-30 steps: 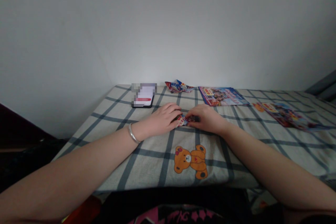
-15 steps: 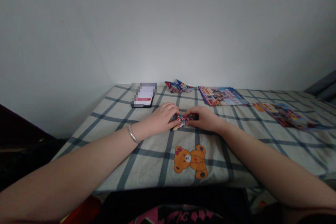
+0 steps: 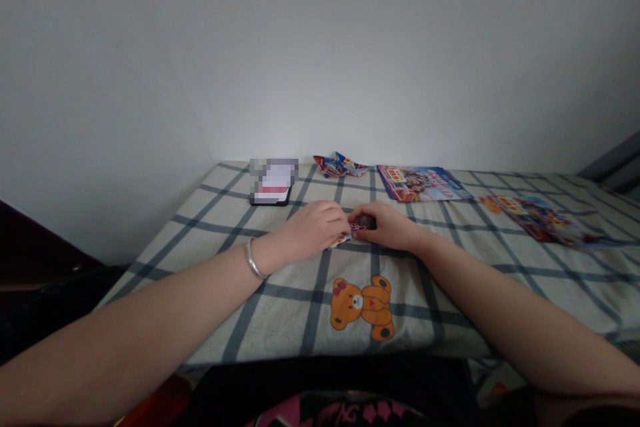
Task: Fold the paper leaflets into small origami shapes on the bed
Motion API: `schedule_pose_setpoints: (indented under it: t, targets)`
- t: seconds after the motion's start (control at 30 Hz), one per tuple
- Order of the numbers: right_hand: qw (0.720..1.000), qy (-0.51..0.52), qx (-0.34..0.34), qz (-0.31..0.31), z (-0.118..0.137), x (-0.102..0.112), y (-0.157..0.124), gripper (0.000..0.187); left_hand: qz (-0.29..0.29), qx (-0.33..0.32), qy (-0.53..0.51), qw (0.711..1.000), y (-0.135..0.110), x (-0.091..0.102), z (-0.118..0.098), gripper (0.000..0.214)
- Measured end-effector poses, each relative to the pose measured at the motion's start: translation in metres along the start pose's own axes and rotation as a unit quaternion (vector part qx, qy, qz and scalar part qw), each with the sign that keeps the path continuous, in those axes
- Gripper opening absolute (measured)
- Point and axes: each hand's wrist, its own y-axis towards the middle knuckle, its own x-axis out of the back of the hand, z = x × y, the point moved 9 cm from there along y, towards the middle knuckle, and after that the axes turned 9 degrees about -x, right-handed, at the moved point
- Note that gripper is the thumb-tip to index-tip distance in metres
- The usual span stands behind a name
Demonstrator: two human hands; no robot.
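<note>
My left hand (image 3: 319, 229), with a silver bangle at its wrist, is closed over the left part of a small folded piece of printed paper (image 3: 358, 228). Its fingers hide much of the paper; a pale, colourful edge shows below them. From the right, my right hand (image 3: 389, 225) pinches the paper's other end between thumb and forefinger, the fingers curled into a loop. Both hands rest low over the checked tablecloth, their fingertips nearly meeting.
A phone (image 3: 274, 181) lies at the back left. Near the wall sits a crumpled or folded printed paper piece (image 3: 340, 165). Glossy flyers (image 3: 427, 184) lie right of it, with more flyers (image 3: 550, 220) farther right. A printed bear (image 3: 363, 307) decorates the tablecloth (image 3: 280, 320) in front.
My left hand has shifted slightly right and its fingers have come down over the paper, covering more of it. My right hand has stayed nearly in place.
</note>
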Motion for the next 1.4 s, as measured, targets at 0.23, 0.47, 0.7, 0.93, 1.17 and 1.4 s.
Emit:
schedule_pose_setpoints:
  t: [0.23, 0.47, 0.7, 0.93, 1.17, 1.4]
  targets:
    - [1.000, 0.012, 0.012, 0.003, 0.001, 0.001, -0.001, 0.019, 0.022, -0.013, -0.081, 0.996, -0.008, -0.006, 0.001, 0.019]
    - [0.989, -0.021, 0.132, -0.064, 0.020, 0.008, -0.013, 0.007, 0.014, 0.013, -0.086, 0.996, -0.010, -0.005, 0.004, 0.020]
    - [0.971, -0.133, 0.184, -0.069, 0.037, 0.005, -0.020, 0.011, 0.025, 0.010, -0.068, 0.997, -0.011, -0.005, 0.004, 0.018]
    - [0.942, -0.237, 0.225, -0.076, 0.044, 0.002, -0.024, 0.018, 0.026, -0.005, -0.059, 0.998, -0.012, -0.007, 0.006, 0.018]
    - [0.940, -0.247, 0.232, -0.052, 0.047, 0.001, -0.024, 0.023, 0.031, -0.008, -0.042, 0.999, -0.013, -0.009, 0.005, 0.019]
    - [0.939, -0.256, 0.227, -0.036, 0.047, 0.001, -0.026, 0.022, 0.043, -0.012, -0.072, 0.996, -0.013, -0.004, 0.006, 0.016]
